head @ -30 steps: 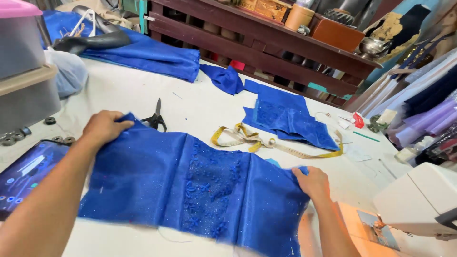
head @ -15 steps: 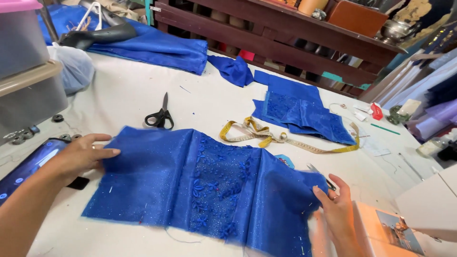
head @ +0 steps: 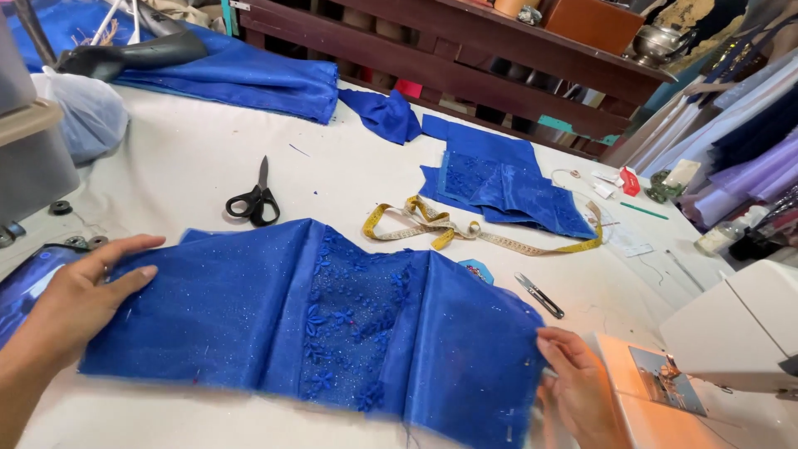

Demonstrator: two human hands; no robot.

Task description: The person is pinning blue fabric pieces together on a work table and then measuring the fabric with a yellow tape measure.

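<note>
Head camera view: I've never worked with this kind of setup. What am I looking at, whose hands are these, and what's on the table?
There is no machine arm here. One camera on a person's head looks down at their own two bare hands. The left hand lies flat on one end of a blue cloth with a beaded middle panel; the right hand pinches the other end. The cloth is spread on a pale table. Beyond it lie black scissors, a yellow tape measure, small snips and more folded blue pieces. A white sewing machine stands at the right edge.
</note>
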